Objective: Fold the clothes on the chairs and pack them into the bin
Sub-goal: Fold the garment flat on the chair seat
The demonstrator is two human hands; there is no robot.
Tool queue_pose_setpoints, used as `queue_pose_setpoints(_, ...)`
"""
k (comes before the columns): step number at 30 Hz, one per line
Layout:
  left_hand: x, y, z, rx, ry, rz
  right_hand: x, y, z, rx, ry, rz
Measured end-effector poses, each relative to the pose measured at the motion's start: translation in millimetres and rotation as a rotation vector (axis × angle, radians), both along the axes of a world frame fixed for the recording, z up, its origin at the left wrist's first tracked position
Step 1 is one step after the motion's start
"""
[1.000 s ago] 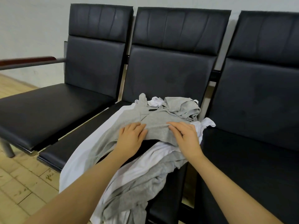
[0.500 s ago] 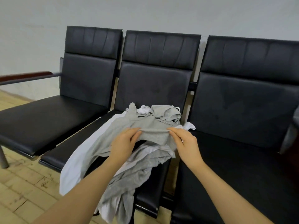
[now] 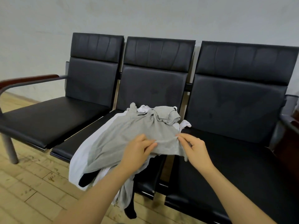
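A pile of clothes lies on the middle seat (image 3: 77,143) of a black three-seat bench. A grey T-shirt (image 3: 129,133) is on top, with a white garment (image 3: 79,160) and a black garment (image 3: 85,180) under it, hanging over the seat's front edge. My left hand (image 3: 137,152) pinches the grey T-shirt's near edge, lifted off the pile. My right hand (image 3: 194,151) pinches the same edge a little to the right. No bin is in view.
The left seat (image 3: 48,120) and right seat (image 3: 234,156) of the bench are bare black leather. A wood-topped armrest (image 3: 30,79) stands at the far left. A dark object (image 3: 292,126) sits at the right edge. Wooden floor (image 3: 32,183) runs below, a grey wall behind.
Both hands went from lying flat on the grey T-shirt to pinching its edge and lifting it. The camera drew back and up, showing more of the bench.
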State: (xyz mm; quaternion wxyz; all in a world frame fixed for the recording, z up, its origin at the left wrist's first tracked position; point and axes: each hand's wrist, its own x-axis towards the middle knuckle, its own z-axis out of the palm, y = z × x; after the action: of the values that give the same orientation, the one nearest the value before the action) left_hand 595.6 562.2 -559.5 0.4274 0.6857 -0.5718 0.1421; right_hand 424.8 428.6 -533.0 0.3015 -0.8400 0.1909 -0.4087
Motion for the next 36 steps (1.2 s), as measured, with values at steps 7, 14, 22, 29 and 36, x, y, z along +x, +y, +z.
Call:
queue_pose_setpoints(7, 41, 1, -32, 0.263, 0.004, 0.231, 14, -7, -44, 0.001, 0.180, 0.004)
queue_pose_setpoints(14, 76, -33, -35, 0.582, -0.061, 0.299, 39, -5, -62, 0.197, 0.098, -0.089)
queue_pose_setpoints(22, 76, -55, -68, 0.436, 0.026, 0.252, 47, -22, -84, 0.045, 0.241, -0.140)
queue_pose_setpoints(29, 67, -56, -56, 0.116, -0.043, 0.240, 27, -30, -88, -0.042, 0.315, -0.100)
queue_pose_setpoints(36, 45, -70, -22, 0.034, 0.025, 0.205, -10, -38, -62, -0.175, 0.196, -0.207)
